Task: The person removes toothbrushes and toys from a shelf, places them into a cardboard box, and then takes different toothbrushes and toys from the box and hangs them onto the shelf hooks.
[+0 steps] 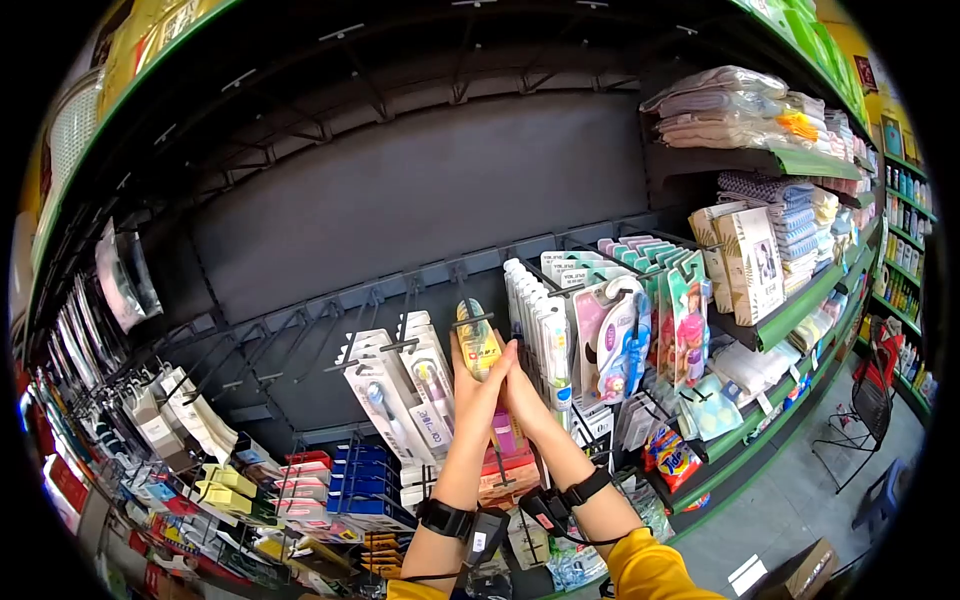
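Before the rack's dark panel [420, 200], the left hand [472, 388] and right hand [521, 392] close around one yellow pack [478, 350] at a hook. Rightward, one chair [872, 400] and one blue stool [880, 500] stand on grey floor [810, 465].

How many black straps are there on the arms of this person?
2. One strap is around the left forearm, the other strap around the right forearm. Others could be hidden under the sleeves.

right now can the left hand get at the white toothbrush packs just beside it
Probably yes: the white toothbrush packs hang close beside the left hand with nothing seen between, though it would first have to leave the yellow pack.
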`<state>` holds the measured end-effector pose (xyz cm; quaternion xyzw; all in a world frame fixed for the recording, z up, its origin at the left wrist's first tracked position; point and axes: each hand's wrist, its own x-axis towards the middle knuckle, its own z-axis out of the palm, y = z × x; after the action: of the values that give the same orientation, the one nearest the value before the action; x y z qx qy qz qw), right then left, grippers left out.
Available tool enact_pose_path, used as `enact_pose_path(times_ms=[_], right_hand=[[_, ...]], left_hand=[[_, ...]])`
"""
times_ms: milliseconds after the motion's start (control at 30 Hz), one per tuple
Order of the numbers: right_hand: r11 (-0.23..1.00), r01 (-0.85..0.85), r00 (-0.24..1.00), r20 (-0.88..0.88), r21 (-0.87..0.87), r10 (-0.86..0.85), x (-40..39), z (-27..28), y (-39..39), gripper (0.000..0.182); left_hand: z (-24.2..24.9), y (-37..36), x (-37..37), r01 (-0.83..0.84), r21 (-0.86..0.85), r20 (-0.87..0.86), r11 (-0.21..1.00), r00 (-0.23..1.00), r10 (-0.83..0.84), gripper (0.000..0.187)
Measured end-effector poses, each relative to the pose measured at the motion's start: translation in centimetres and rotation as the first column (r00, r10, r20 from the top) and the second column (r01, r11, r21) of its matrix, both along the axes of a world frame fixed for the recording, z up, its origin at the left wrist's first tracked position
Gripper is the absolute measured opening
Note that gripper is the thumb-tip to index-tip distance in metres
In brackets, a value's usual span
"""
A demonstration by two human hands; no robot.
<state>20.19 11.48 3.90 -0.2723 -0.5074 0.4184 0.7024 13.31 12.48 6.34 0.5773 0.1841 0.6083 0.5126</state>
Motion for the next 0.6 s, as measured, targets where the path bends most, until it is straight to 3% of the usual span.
enact_pose_path(times_ms=[67, 100, 267, 367, 467, 500, 533, 567, 600], right_hand=[[0.999, 0.043, 0.999, 0.001, -0.004, -0.043, -0.2, 0.2, -1.6, 0.063], [0.998, 0.061, 0.998, 0.003, 0.003, -0.061, -0.4, -0.1, -2.2, 0.062], [0.936, 0.347, 0.905, 0.243, 0.052, -0.349, -1.3, -2.0, -6.3, 0.061], [0.924, 0.361, 0.889, 0.255, 0.124, -0.381, -2.9, -1.9, -9.8, 0.056], [0.83, 0.487, 0.721, 0.412, 0.272, -0.557, -5.4, -2.4, -12.6, 0.047], [0.835, 0.447, 0.69, 0.47, 0.322, -0.55, -6.8, -2.8, -13.3, 0.047], [0.842, 0.39, 0.664, 0.519, 0.373, -0.538, -8.4, -3.3, -13.9, 0.047], [0.858, 0.363, 0.619, 0.595, 0.362, -0.513, -10.3, -3.5, -14.6, 0.047], [0.867, 0.346, 0.561, 0.662, 0.358, -0.497, -12.0, -3.9, -15.3, 0.046]], left_hand=[[-0.4, -0.7, -0.3, -0.012, 0.024, -0.084, 1.0, 0.996, 0.014, 0.096], [-0.6, -1.3, -0.4, 0.004, 0.031, -0.087, 0.999, 0.996, -0.002, 0.099], [-1.2, -5.4, -2.4, 0.068, -0.033, -0.128, 0.997, 0.989, -0.071, 0.087], [-2.6, -7.9, -4.9, 0.107, -0.039, -0.238, 0.994, 0.965, -0.113, 0.079], [-4.5, -10.8, -7.5, 0.27, 0.06, -0.155, 0.961, 0.954, -0.258, 0.069], [-7.1, -10.3, -7.3, 0.36, 0.067, -0.035, 0.93, 0.933, -0.359, 0.066], [-7.0, -11.7, -8.5, 0.317, -0.017, -0.057, 0.948, 0.947, -0.318, 0.063], [-6.7, -12.8, -9.2, 0.288, -0.189, 0.16, 0.939, 0.952, -0.26, 0.056], [-6.3, -12.7, -11.0, 0.35, -0.123, 0.284, 0.929, 0.909, -0.305, 0.058]])
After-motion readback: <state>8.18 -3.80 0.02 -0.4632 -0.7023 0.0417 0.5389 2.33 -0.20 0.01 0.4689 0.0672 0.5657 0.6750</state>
